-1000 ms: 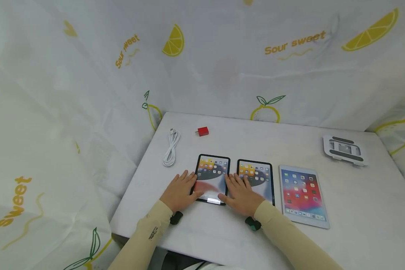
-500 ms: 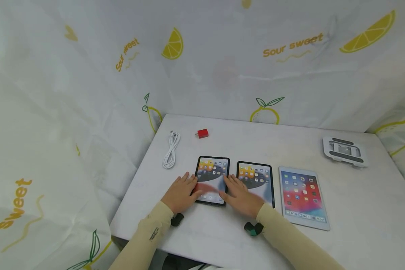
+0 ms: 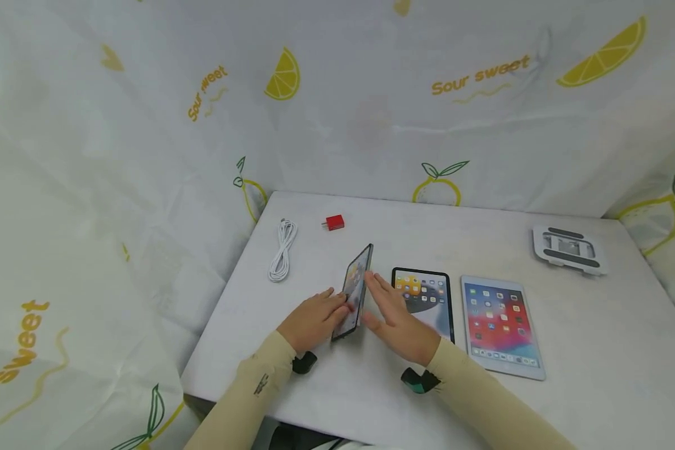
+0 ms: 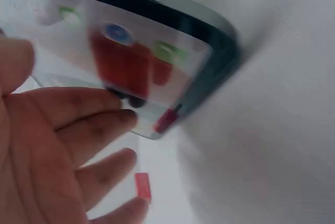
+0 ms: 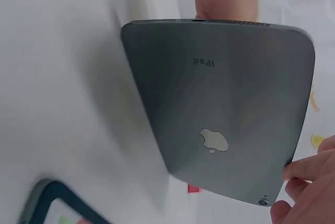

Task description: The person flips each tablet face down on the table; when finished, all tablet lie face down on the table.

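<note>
Tablet stood tilted between both hands, as we saw it, its right long edge raised and its screen turned toward the left hand. We saw that hand's fingers loosely extended before the glass, gripping nothing; whether they touched it, we could not tell. The right hand touched the raised edge with fingertips, fingers nearly straight, thumb apart. We could not make out whether the lower edge met the table.

A narrow strip of white surface parted it from the black-edged tablet, with the white tablet just beyond. We found wider room toward the red plug and coiled cable. The left sleeve crossed the near edge.
</note>
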Demonstrator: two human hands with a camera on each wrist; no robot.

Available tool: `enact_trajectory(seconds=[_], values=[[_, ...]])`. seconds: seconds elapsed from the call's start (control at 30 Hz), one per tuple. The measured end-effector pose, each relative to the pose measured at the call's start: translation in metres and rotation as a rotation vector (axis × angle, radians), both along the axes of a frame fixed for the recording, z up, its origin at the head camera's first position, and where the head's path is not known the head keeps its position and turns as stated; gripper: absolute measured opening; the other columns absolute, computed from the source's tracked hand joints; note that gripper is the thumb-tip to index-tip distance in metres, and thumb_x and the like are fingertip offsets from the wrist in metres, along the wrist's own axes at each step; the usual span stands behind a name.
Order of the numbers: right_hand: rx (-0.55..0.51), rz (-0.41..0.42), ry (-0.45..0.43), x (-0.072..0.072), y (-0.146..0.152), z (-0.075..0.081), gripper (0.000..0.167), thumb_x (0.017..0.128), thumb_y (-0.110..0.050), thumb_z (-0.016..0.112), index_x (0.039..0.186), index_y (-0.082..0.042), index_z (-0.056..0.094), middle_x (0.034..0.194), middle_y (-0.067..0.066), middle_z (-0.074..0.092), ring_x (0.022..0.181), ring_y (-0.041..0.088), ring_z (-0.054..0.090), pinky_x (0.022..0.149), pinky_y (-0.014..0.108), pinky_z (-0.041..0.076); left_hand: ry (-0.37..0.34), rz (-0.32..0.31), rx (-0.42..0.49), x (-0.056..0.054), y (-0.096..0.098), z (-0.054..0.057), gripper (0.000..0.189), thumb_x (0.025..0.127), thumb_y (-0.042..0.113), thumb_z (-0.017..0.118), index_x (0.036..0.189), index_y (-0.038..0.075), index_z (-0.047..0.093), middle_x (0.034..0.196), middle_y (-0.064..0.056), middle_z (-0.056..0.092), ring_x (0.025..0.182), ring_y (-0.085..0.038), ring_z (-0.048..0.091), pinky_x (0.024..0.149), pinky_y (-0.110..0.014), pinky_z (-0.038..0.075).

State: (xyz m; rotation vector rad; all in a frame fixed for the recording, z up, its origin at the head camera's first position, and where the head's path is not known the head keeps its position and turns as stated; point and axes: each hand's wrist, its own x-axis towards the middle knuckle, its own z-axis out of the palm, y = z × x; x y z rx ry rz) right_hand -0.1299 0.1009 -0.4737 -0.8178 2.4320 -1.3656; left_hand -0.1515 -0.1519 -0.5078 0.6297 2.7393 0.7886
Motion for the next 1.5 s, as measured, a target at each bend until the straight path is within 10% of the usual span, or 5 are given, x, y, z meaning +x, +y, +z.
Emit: enact_trajectory(seconds=[0.23, 0.6, 1.03, 1.33, 1.5], values=[[0.020, 0.096, 0.054, -0.008, -0.032, -0.011, 0.092, 0.109, -0.066, 0.041, 0.173, -0.014, 0.000, 0.179, 0.005, -0.001, 0.162, 0.036, 0.002, 0.122, 0.074, 0.011, 0.109, 0.037, 0.312, 0.006, -0.014, 0.024, 0.057, 0.111, 0.043, 0.057, 0.158, 0.012, 0.054, 0.159, 0.000, 0.054, 0.148, -0.020, 0.048, 0.121, -0.044, 0.038], [0.359, 0.159, 0.002, -0.006, -0.049, -0.038, 0.078, 0.113, -0.058, 0.036, 0.171, -0.009, 0.021, 0.175, 0.011, 0.023, 0.163, 0.036, 0.009, 0.127, 0.061, 0.008, 0.392, 0.177, 0.361, 0.003, -0.059, 0.021, 0.039, 0.098, 0.004, 0.074, 0.136, -0.001, 0.072, 0.138, -0.011, 0.070, 0.129, -0.029, 0.065, 0.107, -0.049, 0.053], [0.461, 0.060, 0.043, 0.011, -0.020, -0.047, 0.081, 0.110, -0.056, 0.049, 0.168, -0.003, 0.029, 0.171, 0.020, 0.030, 0.161, 0.042, 0.014, 0.125, 0.068, 0.010, 0.137, 0.303, 0.024, -0.004, -0.043, -0.016, 0.043, 0.099, 0.011, 0.073, 0.140, -0.002, 0.069, 0.140, -0.022, 0.066, 0.136, -0.037, 0.059, 0.114, -0.053, 0.047], [0.472, 0.049, 0.063, 0.012, -0.006, -0.048, 0.080, 0.111, -0.053, 0.050, 0.170, -0.004, 0.025, 0.174, 0.023, 0.021, 0.161, 0.045, 0.009, 0.127, 0.066, 0.008, 0.164, 0.246, -0.121, 0.002, -0.030, -0.013, 0.047, 0.100, 0.019, 0.077, 0.143, 0.001, 0.067, 0.137, -0.019, 0.069, 0.132, -0.040, 0.061, 0.109, -0.055, 0.050], [0.461, -0.112, 0.034, 0.011, 0.026, -0.039, 0.080, 0.112, -0.050, 0.050, 0.171, -0.004, 0.020, 0.175, 0.025, 0.010, 0.161, 0.048, 0.000, 0.125, 0.070, 0.001, 0.141, 0.165, -0.103, 0.005, -0.014, -0.003, 0.059, 0.105, 0.026, 0.070, 0.155, -0.001, 0.053, 0.156, -0.016, 0.055, 0.148, -0.039, 0.046, 0.121, -0.054, 0.038]])
